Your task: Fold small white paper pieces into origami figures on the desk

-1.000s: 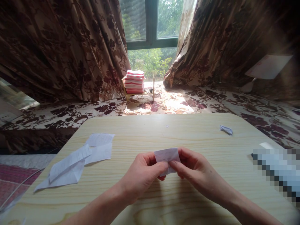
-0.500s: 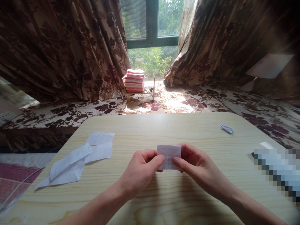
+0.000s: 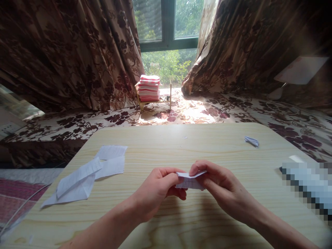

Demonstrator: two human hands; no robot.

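Note:
A small white slip of paper (image 3: pixel 188 180) is pinched between both hands just above the light wooden table (image 3: pixel 166 214). My left hand (image 3: pixel 158 188) grips its left end with thumb and fingers. My right hand (image 3: pixel 218 186) holds the right end, the index finger curled over the top edge, which is bent down toward me. The paper is partly folded and lies nearly flat.
Several white paper sheets and a folded strip (image 3: pixel 83 174) lie at the table's left. A tiny folded paper piece (image 3: pixel 251 140) sits far right. A blurred-out object (image 3: pixel 308 188) rests at the right edge. A stack of red-and-white cloths (image 3: pixel 148 88) stands by the window, with curtains either side.
The paper slip stood upright facing me before; now its top edge is folded down and it lies flatter between my fingers. Both hands stayed in place.

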